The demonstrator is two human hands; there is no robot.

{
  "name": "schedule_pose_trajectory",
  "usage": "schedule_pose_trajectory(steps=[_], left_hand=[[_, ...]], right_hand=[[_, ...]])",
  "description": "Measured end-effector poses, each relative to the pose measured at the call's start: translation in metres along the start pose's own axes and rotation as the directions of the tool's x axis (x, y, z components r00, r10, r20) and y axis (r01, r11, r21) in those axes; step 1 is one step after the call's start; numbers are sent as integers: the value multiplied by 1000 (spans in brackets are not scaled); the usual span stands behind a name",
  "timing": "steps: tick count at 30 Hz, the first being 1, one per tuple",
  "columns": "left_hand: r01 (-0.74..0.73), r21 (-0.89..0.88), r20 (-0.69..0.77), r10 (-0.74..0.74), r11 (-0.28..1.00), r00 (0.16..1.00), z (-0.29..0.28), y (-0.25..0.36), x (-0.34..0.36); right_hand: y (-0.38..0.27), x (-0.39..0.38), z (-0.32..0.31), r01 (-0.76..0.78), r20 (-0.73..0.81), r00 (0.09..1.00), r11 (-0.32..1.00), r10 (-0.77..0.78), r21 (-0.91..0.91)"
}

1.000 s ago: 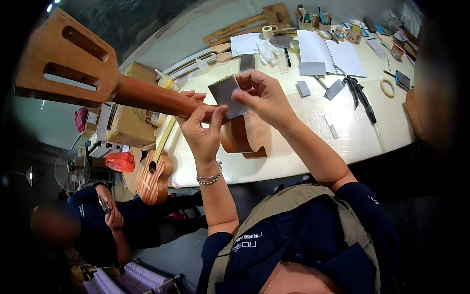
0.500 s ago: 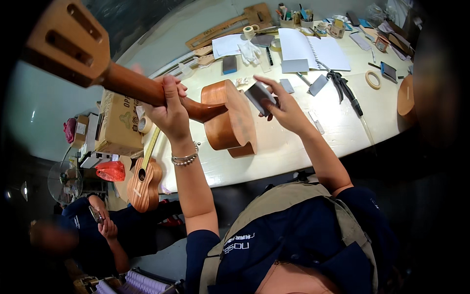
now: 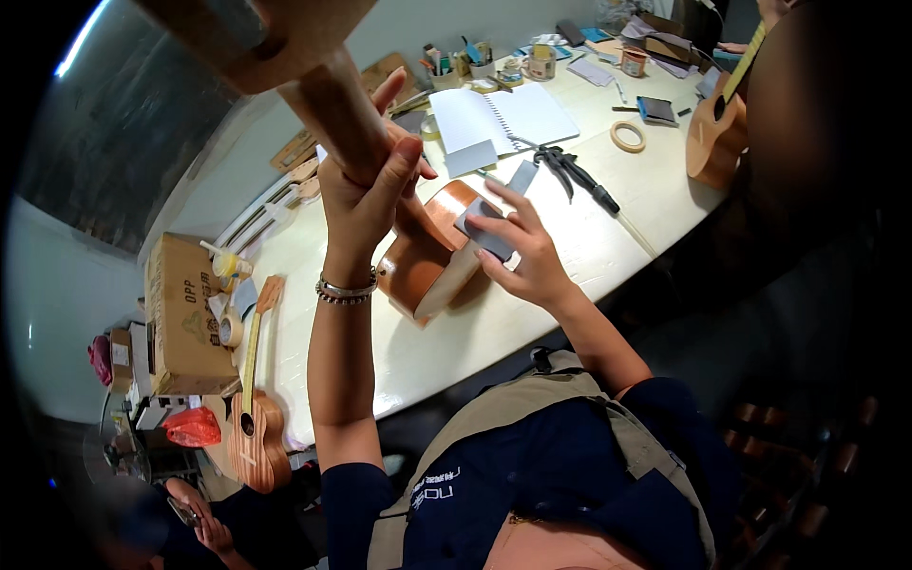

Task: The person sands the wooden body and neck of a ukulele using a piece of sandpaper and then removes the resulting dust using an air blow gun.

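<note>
My left hand (image 3: 366,195) is wrapped round the neck of an unstrung wooden ukulele (image 3: 415,269), thumb on top. Its slotted headstock rises toward me at the upper left, cut off by the picture's edge. The brown, glossy body is tilted on its side low over the white table. In my right hand (image 3: 528,255) a grey sanding block (image 3: 483,231) is gripped between thumb and fingers. It lies over the body's right edge; whether it presses on the wood I cannot tell.
The white workbench (image 3: 356,366) bears an open spiral notebook (image 3: 532,114), a black air blow gun (image 3: 570,171), a tape roll (image 3: 628,137) and cups of tools. A striped ukulele (image 3: 258,442) and a cardboard box (image 3: 190,313) stand left. Other people sit left and right, one with another ukulele (image 3: 714,138).
The ukulele's headstock has swung up and rightward, and its body has turned and tilted. My right hand has brought the sanding block lower, onto or over the body's edge. My view has shifted right.
</note>
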State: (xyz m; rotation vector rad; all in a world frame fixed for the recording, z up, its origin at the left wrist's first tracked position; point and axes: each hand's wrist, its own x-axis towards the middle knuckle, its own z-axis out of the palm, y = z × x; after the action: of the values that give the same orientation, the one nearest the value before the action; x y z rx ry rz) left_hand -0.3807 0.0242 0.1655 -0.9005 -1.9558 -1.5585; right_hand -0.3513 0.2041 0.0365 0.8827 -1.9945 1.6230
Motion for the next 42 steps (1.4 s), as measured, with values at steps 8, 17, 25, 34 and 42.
schedule_pose_trajectory(steps=[8,17,25,34,42], left_hand=[[-6,-54,141,14,999,990,31,10,7],[79,9,-18,-79,997,997,33,22,13],[81,-36,-64,-84,996,994,10,13,10],[86,-26,-73,-87,996,993,11,11,10],[80,41,-84,-76,996,994,16,8,10]], right_hand=[[-1,-13,-15,282,123,957,745,-263,-604],[-5,-20,-2,313,163,948,711,-274,-629],[-6,14,9,398,293,917,656,-270,-641],[-13,15,5,442,397,894,567,-209,-695],[-13,20,5,448,392,892,554,-224,-702]])
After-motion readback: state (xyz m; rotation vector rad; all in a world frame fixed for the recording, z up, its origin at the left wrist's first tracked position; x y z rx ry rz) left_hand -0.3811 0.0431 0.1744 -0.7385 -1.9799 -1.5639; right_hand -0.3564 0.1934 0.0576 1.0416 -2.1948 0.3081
